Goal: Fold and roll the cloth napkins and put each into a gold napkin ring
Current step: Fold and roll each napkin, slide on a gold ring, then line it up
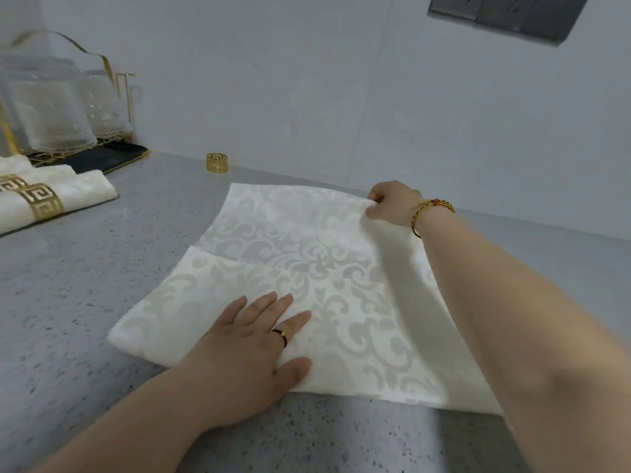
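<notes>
Folding in progress on a white damask-patterned cloth napkin (324, 261), which lies on a grey speckled stone countertop (85, 285) with one layer's edge crossing its middle. The left hand (246, 346) lies flat on the near left part of the cloth, fingers straight and spread, pressing down and gripping nothing. The right hand (392, 203), fingers curled, pinches the napkin's far right corner.

The main hazard is probably slippage. If the flat hand eases off while the pinched corner is drawn across, the whole cloth may slide on the smooth counter and the layers go out of line. A skewed fold would likely give an uneven roll, awkward to pass through the free gold fretwork napkin ring (217, 162). That ring stands by the wall, apart from the cloth's far left corner. The glossy weave may also escape a light pinch.

Rolled white napkins in gold bands (51, 199) lie well to the left, out of reach of the fold.
</notes>
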